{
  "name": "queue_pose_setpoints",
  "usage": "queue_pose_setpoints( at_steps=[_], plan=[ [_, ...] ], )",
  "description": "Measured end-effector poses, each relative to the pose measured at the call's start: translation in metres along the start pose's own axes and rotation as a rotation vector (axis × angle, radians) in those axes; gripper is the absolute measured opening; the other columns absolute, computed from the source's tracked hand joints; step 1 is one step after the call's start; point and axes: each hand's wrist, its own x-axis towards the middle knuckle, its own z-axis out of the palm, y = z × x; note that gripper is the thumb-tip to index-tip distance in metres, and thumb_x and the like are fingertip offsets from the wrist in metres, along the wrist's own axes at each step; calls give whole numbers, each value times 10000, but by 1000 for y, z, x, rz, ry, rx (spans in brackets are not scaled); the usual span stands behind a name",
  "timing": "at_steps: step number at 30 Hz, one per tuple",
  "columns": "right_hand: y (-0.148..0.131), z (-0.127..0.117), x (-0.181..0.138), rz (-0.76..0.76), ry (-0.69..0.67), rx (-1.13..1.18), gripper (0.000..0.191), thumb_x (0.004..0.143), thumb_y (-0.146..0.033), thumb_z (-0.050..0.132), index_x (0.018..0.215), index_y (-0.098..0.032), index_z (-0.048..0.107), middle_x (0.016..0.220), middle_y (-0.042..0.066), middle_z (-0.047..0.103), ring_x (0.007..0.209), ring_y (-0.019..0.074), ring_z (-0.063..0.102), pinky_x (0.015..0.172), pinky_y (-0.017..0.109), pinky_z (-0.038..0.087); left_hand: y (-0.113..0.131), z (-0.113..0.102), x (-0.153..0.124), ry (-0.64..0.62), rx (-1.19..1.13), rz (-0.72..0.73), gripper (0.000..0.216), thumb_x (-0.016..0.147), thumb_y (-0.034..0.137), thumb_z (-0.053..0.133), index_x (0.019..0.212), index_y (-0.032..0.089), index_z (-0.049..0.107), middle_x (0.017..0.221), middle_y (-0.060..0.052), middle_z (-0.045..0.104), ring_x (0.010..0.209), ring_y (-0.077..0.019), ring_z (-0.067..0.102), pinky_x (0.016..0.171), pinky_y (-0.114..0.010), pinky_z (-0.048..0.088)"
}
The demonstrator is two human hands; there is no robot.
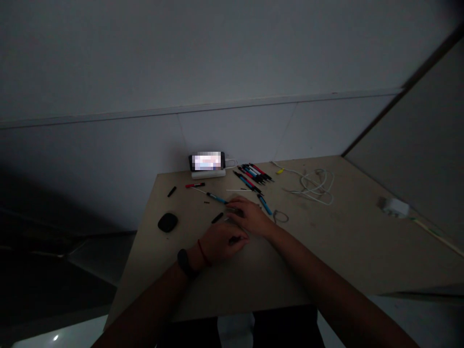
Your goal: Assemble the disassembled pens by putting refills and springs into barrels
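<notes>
My left hand (224, 243) rests low over the table with its fingers curled. A small dark piece (235, 239) shows between the thumb and fingers, too dim to name. My right hand (250, 216) reaches in just beyond it, fingers stretched out and apart above some small parts. Close to those fingertips lies a blue pen (216, 198) with a thin white stick beside its far end. A black pen piece (217, 217) is left of the right hand. Past that hand lies a blue pen barrel (265, 205). What is under the right palm is hidden.
Several red, blue and black pens (253, 174) lie in a group at the back. A phone (207, 161) leans on a white block (208, 174). A black case (167, 222), a red pen piece (195, 185), white cable (319, 186) and white plug (396, 208) are around.
</notes>
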Motion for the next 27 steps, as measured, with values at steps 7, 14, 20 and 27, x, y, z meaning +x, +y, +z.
queue_pose_setpoints(
  at_steps=[7,14,20,27],
  plan=[
    [2,3,0,12,22,-30,246,911,-199,640,1126,-186,760,1159,106,692,1089,227,653,984,387,501,-6,-5,2,143,5,-103,162,925,263,634,891,185,772,763,-17,749,637,-129,621,646,-245,455],
    [1,-8,1,43,100,-25,215,920,-216,609,1079,-203,754,1050,76,733,897,187,675,821,321,517,-11,-3,3,185,-49,-106,177,932,259,618,898,181,773,763,-25,750,626,-123,623,638,-239,455],
    [11,-40,0,394,307,-357,166,910,-276,616,987,-182,728,931,78,736,818,202,663,740,302,463,-11,-2,3,186,-79,-105,193,944,278,602,911,189,769,837,-32,774,686,-130,657,659,-235,474],
    [34,-54,-10,600,201,-563,267,833,-334,715,1072,-216,697,876,77,752,799,241,691,646,312,426,-8,-1,4,196,-65,-111,225,952,313,583,870,189,751,743,-11,732,632,-121,615,626,-227,446]
  ],
)
